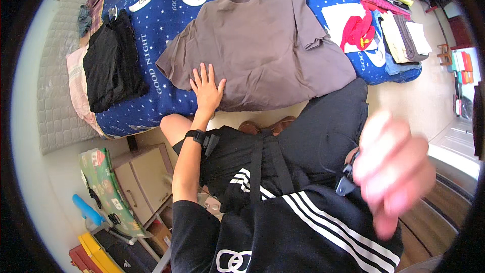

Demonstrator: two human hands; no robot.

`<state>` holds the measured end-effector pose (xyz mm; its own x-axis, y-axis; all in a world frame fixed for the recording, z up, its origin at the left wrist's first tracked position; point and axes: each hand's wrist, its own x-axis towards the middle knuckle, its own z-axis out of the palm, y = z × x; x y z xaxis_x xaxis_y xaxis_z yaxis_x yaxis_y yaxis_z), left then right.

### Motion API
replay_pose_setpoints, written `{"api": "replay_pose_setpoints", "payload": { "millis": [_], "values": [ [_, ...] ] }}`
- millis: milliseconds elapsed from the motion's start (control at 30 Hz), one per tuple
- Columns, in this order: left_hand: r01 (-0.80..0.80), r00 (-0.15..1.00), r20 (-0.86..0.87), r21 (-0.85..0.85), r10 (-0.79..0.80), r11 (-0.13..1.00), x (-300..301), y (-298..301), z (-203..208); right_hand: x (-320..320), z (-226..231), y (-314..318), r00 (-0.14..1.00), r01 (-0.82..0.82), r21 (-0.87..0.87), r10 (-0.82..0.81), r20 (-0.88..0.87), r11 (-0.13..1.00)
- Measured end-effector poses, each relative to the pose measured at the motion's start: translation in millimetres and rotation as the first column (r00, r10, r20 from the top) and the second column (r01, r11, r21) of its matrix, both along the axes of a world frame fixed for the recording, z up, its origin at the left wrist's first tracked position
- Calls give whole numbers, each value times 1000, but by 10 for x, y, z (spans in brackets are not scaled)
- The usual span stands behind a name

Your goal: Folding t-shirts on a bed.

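A greyish-brown T-shirt [257,45] lies spread on the bed in front of me, its neckline at the far side and some creases across it. Its near edge reaches the bedside by my knees. My left hand [206,90] rests flat on the shirt's near left part, fingers spread and holding nothing. Raised above my right thigh, apart from the shirt, is my right hand [394,167]. Motion smears its fingers, so whether anything is in them cannot be made out. Each wrist wears a black strap with a small device.
A blue patterned sheet [166,20] covers the bed. Black folded clothing [113,60] lies at the left. To the right sit a red-and-white garment [356,30] and folded clothes [404,38], with more stacks behind. A beige cabinet [144,177] stands at lower left.
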<state>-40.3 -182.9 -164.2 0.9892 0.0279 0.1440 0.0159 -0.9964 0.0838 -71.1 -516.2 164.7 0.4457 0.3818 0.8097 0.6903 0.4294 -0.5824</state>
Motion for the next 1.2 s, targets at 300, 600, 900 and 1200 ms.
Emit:
{"api": "replay_pose_setpoints", "payload": {
  "millis": [300,600,900,1200],
  "values": [
    [7,1000,6,-30,-7,1000,40,-100,59,-303,248,-201,990,37,31,-33,-134,999],
    [-6,1000,3,-45,6,999,-9,-34,59,-102,129,72,914,387,-175,-402,-58,905],
    [4,1000,1,-55,-4,998,10,-38,41,22,-1,18,675,710,-354,-732,95,609],
    [-371,883,286,-56,371,927,129,450,376,1570,-2057,-603,151,369,-623,-705,-693,690]
  ]
}}
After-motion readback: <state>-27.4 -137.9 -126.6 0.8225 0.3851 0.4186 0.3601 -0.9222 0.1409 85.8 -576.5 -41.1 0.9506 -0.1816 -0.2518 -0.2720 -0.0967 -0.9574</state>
